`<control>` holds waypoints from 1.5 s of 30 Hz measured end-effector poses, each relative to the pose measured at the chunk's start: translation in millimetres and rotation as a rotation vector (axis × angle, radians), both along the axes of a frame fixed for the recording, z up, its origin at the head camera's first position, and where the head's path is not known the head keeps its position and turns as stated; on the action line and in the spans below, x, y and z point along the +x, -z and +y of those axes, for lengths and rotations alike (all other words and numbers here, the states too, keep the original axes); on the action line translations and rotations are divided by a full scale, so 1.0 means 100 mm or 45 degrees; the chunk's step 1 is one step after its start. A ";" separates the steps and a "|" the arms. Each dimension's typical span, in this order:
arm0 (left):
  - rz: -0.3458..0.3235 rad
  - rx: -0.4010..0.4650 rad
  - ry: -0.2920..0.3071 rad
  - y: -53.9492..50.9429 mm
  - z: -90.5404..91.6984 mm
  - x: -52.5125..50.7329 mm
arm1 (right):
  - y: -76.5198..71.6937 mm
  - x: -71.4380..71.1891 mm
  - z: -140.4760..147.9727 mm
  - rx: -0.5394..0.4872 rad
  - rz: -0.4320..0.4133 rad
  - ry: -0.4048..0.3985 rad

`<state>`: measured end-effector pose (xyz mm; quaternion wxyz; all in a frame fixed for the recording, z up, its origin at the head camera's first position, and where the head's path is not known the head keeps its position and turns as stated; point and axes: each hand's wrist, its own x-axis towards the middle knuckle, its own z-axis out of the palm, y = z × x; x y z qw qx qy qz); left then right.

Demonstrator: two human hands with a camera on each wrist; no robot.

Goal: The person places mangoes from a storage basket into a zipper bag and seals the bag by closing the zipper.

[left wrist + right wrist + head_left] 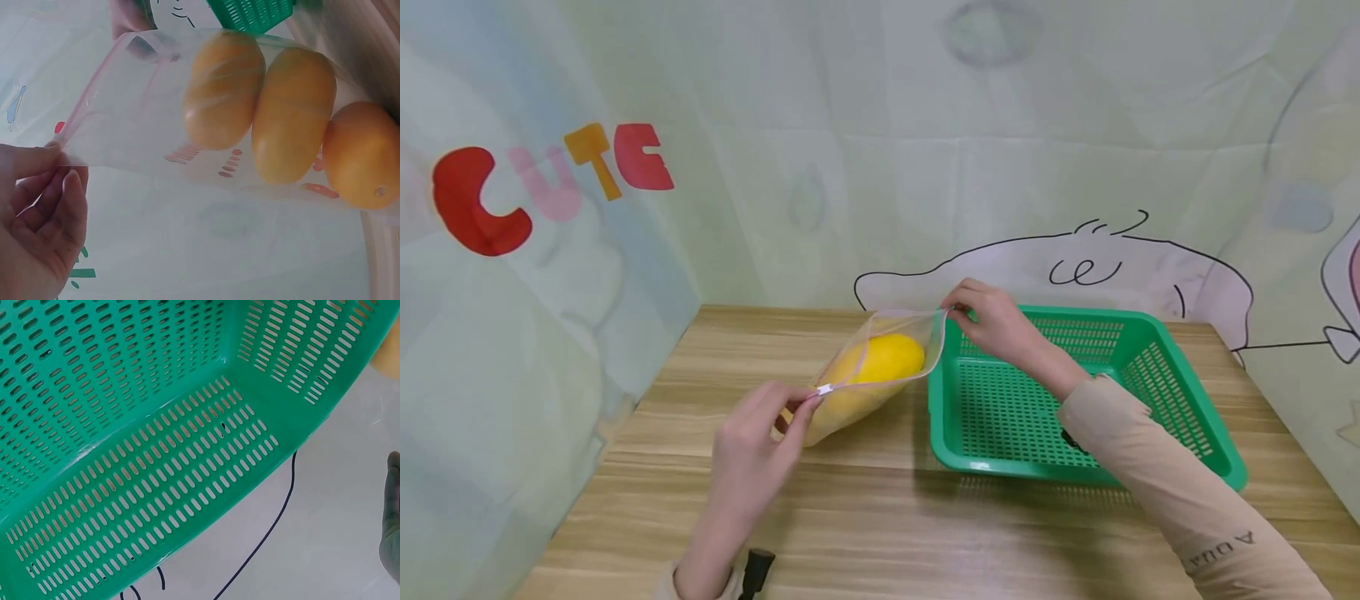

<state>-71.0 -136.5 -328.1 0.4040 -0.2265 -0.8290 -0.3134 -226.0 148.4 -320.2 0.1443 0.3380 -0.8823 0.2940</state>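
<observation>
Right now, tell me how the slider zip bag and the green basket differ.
The slider zip bag is clear, limp film with a pink edge; the green basket is stiff and slotted. The bag is held at its mouth by the left grip and right grip; the basket rests on the table. The basket is wider than the bag. Both are open.

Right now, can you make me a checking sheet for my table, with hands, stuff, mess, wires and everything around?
Surface: wood-grain table.
Job's things: clear bag with three yellow-orange fruits inside, its mouth held open; green basket beside it.
Clutter: black piece by the left wrist; can't tell what.
Left hand: pinches the bag's edge by the white slider.
Right hand: pinches the mouth's far corner.
Cables: nothing seen.
Surroundings: printed backdrop with CUTE lettering.
</observation>
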 end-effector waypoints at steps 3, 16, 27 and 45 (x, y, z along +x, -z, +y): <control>0.007 0.033 0.017 -0.03 -0.02 -0.04 | -0.02 0.00 0.01 -0.003 0.005 0.001; -0.071 0.162 -0.049 -0.10 -0.20 -0.22 | -0.06 0.02 0.01 -0.032 0.035 0.019; -0.150 0.497 0.007 -0.10 -0.34 -0.35 | -0.13 0.09 -0.02 -0.038 0.073 0.030; -0.164 0.766 0.008 -0.04 -0.40 -0.36 | -0.18 0.20 -0.04 -0.058 0.102 0.009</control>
